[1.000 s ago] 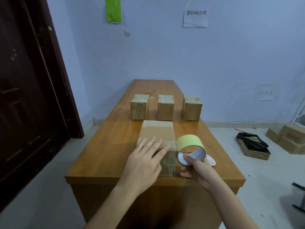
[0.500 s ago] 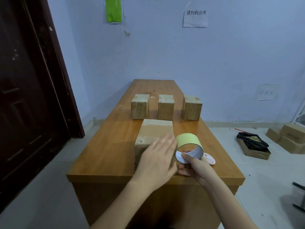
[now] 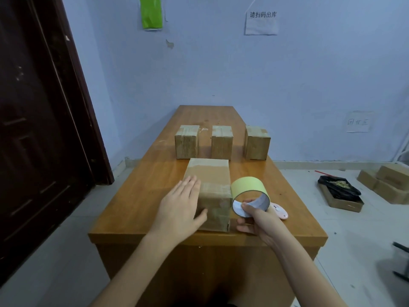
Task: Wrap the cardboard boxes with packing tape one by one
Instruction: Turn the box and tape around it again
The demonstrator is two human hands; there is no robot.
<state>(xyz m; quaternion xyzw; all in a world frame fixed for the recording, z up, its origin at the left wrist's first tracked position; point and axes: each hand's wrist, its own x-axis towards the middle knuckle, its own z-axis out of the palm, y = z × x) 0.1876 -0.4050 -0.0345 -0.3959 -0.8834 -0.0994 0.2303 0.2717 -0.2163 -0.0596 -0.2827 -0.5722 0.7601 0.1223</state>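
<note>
On the floor at the right, an open cardboard tray (image 3: 345, 201) holds a black bag (image 3: 338, 187); what lies inside the bag is too small to tell. Beside it sit closed floor boxes (image 3: 389, 185).

The table (image 3: 141, 204) carries four cardboard boxes: three small boxes (image 3: 221, 144) in a row at the back and one long box (image 3: 209, 191) near the front edge. There is one tape roll (image 3: 249, 187).

The left hand (image 3: 179, 209) lies with straight fingers against the long box's left side, thumb on its front face. The right hand (image 3: 256, 218) grips the tape roll, thumb inside the core, just right of the long box. A pink object (image 3: 281, 212) lies behind it.
</note>
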